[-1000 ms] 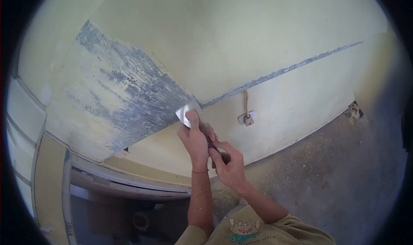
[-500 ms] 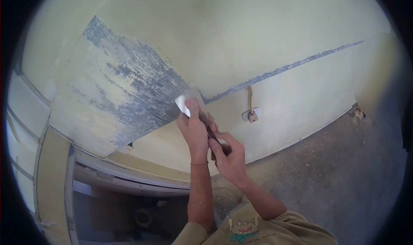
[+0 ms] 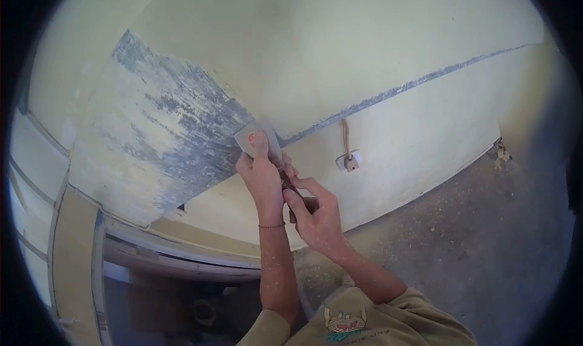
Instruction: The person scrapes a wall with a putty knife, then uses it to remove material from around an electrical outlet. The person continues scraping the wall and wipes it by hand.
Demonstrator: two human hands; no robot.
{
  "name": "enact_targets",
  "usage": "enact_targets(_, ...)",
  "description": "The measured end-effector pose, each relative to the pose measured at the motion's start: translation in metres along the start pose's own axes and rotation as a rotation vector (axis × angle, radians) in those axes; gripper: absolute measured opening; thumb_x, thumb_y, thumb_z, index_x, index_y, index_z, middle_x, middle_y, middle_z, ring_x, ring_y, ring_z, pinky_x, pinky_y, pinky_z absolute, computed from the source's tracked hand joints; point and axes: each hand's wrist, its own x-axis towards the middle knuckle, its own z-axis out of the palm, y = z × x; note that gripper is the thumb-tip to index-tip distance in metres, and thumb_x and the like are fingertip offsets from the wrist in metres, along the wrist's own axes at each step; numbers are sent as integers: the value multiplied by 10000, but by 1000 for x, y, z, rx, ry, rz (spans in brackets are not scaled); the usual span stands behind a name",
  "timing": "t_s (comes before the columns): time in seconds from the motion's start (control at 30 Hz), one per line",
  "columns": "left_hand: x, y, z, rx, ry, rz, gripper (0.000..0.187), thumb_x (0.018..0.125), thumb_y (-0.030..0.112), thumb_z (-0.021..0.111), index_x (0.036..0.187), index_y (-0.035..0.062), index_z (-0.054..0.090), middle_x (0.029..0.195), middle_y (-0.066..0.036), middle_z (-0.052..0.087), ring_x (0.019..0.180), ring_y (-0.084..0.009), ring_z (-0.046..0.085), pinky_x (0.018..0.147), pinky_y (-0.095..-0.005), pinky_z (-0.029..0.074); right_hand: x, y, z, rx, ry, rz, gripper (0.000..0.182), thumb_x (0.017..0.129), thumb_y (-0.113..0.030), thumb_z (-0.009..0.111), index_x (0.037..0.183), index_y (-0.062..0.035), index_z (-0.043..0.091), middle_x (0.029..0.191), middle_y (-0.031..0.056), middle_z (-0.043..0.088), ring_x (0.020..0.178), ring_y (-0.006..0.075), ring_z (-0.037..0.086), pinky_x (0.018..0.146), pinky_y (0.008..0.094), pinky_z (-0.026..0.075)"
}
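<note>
Both my hands are on a scraper [image 3: 269, 141] with a wide, flat metal blade and a dark reddish-brown handle. Its blade lies against the wall at the right edge of a scraped grey patch [image 3: 200, 118]. My left hand [image 3: 261, 179] grips the tool close to the blade, the thumb pressed flat along the metal. A small red mark shows on the blade beside that thumb. Lower down, my right hand [image 3: 319, 215] is closed around the handle, whose end sticks out by the palm. Part of the handle is hidden by my fingers.
A narrow scraped strip [image 3: 388, 94] runs up to the right across the pale wall [image 3: 376, 30]. Below it, a socket [image 3: 349, 161] hangs from a cable. Light chips dot the grey floor [image 3: 437, 249]. At the left stands a door or window frame [image 3: 73, 249].
The scraper and both hands have shifted slightly left in view, and the blade now shows more of its face. The camera view has also shifted a little. Both grips stay the same.
</note>
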Motion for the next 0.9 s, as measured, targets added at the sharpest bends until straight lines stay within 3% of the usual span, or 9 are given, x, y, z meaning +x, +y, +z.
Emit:
enact_targets(0.17, -9, -21, -4, 6, 0, 16, 389, 964, 325, 521, 764, -7, 497, 540, -86, 516, 372, -161, 501, 349, -294, 418, -11, 12, -4, 0, 39, -5, 195, 937, -84, 577, 1104, 17, 574, 632, 19, 557, 509, 54, 484, 437, 228, 360)
enact_targets(0.27, 2, 0, 1, 50, 22, 89, 404, 962, 333, 529, 722, 10, 484, 514, -79, 497, 362, -159, 491, 342, -290, 407, 5, 5, 6, 32, 21, -96, 195, 936, -84, 578, 1104, 17, 577, 637, 21, 562, 509, 56, 485, 442, 230, 364)
enact_targets(0.5, 2, -21, -3, 75, 27, 61, 479, 944, 422, 540, 641, 70, 426, 486, -71, 470, 348, -163, 464, 344, -295, 398, -5, 7, -1, -16, 40, -13, 197, 939, -81, 574, 1107, 21, 577, 640, 14, 550, 517, 57, 475, 466, 230, 381)
enact_targets(0.67, 3, 7, 5, 54, 48, 97, 477, 958, 382, 534, 639, 46, 421, 502, -79, 479, 369, -158, 490, 338, -297, 405, 10, 3, 9, -10, 14, -119, 195, 936, -57, 568, 1108, 35, 576, 726, 24, 584, 549, 48, 492, 476, 229, 407)
enact_targets(0.8, -7, -23, -3, 2, 69, 10, 484, 922, 431, 578, 655, 47, 452, 535, -87, 507, 393, -163, 480, 372, -304, 411, -4, 8, -2, -72, 26, -124, 191, 936, -62, 572, 1099, 36, 581, 753, 35, 587, 556, 50, 494, 473, 231, 404)
enact_targets(0.9, 7, 1, 1, 43, 49, 67, 484, 931, 420, 560, 650, 37, 467, 538, -97, 517, 386, -171, 497, 358, -309, 417, 7, -1, 3, -139, 35, -264, 206, 934, -76, 580, 1106, 37, 586, 746, 39, 587, 553, 54, 493, 472, 231, 403)
